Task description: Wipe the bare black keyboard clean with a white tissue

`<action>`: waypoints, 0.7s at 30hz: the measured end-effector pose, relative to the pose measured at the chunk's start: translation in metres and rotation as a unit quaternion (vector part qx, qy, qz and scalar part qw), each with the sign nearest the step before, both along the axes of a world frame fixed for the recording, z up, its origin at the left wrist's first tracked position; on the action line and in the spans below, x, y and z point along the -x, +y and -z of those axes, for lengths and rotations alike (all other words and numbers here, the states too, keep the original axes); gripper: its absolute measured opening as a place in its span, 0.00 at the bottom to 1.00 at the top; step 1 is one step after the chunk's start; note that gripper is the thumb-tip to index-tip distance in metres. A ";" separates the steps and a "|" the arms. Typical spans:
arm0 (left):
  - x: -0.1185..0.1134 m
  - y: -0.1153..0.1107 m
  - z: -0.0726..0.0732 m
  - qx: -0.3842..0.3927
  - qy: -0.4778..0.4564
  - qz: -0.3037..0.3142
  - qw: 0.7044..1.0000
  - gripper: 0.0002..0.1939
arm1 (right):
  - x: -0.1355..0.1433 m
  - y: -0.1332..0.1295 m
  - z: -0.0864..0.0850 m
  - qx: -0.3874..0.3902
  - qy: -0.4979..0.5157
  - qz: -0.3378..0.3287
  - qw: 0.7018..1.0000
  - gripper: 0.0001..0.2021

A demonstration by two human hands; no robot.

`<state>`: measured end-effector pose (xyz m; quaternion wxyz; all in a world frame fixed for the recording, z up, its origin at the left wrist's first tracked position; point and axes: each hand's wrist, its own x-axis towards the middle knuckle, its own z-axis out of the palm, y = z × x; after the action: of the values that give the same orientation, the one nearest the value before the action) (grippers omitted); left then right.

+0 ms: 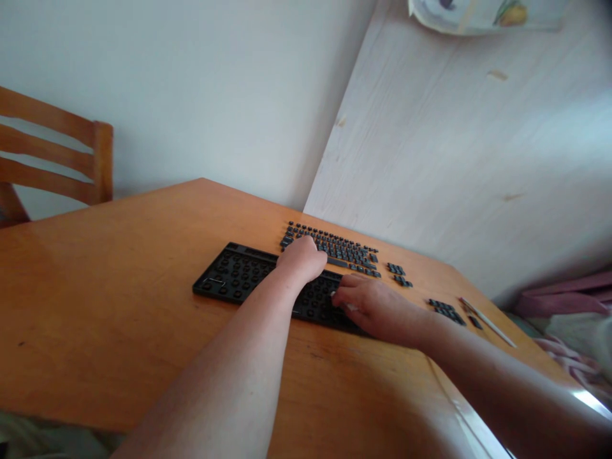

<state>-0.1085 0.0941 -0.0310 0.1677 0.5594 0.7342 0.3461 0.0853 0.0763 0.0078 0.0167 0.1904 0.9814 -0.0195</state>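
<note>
A black keyboard [239, 274] with its keycaps off lies on the table, its bare key sockets showing. At its far edge my left hand [302, 260] is closed, fingers curled over the rim and mostly hidden behind the hand. My right hand [366, 305] is over the right part of the keyboard, fingers pinched on a small white wad [350, 306] that looks like tissue. Just beyond, loose black keycaps [349, 248] are laid out in rows in keyboard order, partly hidden by my left hand.
More keycaps stand in small groups to the right, including a number-pad block [447, 311]. Beside it lies a thin white stick-like tool [492, 325]. The wooden table [119, 274] meets a wall and a pale panel [406, 159]. A wooden chair [102, 162] is at the left.
</note>
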 end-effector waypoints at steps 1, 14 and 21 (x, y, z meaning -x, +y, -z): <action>0.000 0.000 0.000 0.000 0.000 0.000 1.000 0.07 | -0.001 0.000 -0.001 0.011 0.003 0.007 1.000 0.12; 0.000 0.000 0.000 0.004 0.007 -0.001 1.000 0.07 | -0.011 -0.001 0.000 0.065 0.065 0.057 0.994 0.09; -0.001 -0.001 0.000 0.001 0.020 0.001 1.000 0.07 | -0.004 0.002 0.004 0.089 0.104 0.115 0.984 0.10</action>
<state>-0.1078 0.0930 -0.0312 0.1540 0.5667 0.7372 0.3342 0.0891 0.0781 0.0042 -0.0710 0.2970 0.9435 -0.1286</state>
